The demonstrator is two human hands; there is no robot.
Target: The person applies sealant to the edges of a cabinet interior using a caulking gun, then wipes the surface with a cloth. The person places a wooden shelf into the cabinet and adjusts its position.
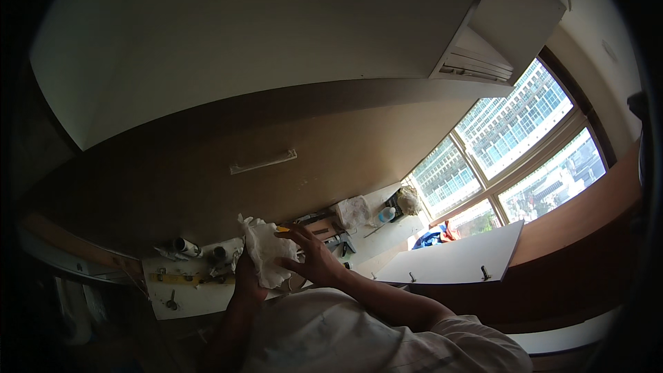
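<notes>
A crumpled white sheet, cloth or paper I cannot tell which [264, 252], is held up in front of me above the worktop. My left hand [248, 280] is closed round its lower left side, with most of its fingers hidden behind it. On the right side, my right hand [312, 260] has its thumb and bent fingers on the sheet's edge. A small bright yellow piece [282, 230] shows at the right fingertips, too small to name.
Open-ended tubes [185, 246] and a yellow level-like strip [181, 279] lie on the worktop [197, 300] at left. Farther right are a folded cloth [353, 211] and a blue bottle [387, 215]. A white hinged panel [459, 259] juts out near the window.
</notes>
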